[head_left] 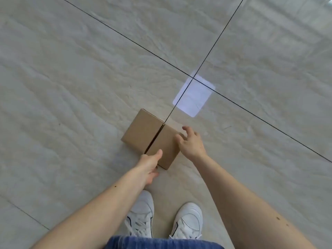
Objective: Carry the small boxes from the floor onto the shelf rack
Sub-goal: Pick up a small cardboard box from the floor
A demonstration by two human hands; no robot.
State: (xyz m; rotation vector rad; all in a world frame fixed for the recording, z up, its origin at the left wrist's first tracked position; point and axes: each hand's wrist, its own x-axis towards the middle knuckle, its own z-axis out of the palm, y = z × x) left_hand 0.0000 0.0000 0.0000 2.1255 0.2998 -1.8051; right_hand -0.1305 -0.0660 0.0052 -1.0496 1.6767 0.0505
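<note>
A small brown cardboard box [142, 131] lies flat on the tiled floor, with a dark seam running down the middle of its top. My left hand [150, 165] is at its near corner: the thumb lies on the top and the fingers curl against the near side. My right hand [191, 142] is at the box's right edge with fingers spread, the thumb touching the top and the other fingers past the edge. No shelf rack is in view.
My two white shoes [142, 214] stand just behind the box. A bright rectangular light reflection [195, 96] lies on the glossy tiles beyond it. Dark grout lines [125, 36] cross the floor.
</note>
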